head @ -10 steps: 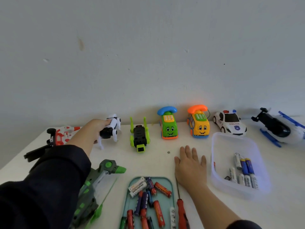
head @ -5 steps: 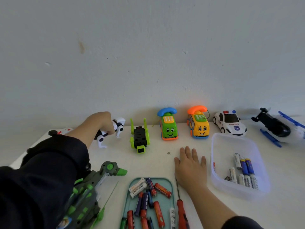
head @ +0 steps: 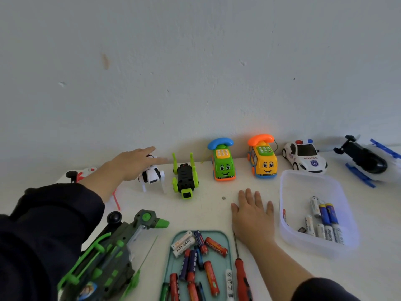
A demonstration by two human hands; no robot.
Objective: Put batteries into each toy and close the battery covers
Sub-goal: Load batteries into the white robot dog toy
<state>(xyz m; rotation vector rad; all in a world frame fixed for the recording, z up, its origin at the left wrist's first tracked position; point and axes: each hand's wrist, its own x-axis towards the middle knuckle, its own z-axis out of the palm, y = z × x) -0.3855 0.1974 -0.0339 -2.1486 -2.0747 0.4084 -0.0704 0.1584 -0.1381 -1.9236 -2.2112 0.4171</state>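
Now my left hand (head: 135, 162) hovers with fingers spread, holding nothing, over the small white hard-plastic robot dog (head: 152, 175) by the wall; light, its thin legs look brittle, so I'd grip the body. Smooth cylindrical batteries (head: 196, 257) fill the teal tray (head: 225, 236). My right hand (head: 252, 215) lies flat on the white surface (head: 206, 213).

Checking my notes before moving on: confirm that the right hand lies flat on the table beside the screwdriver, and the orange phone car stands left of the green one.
Wrong on the cars: in the head view the orange phone car stands right of the green one. The right hand does lie flat on the table beside the screwdriver.
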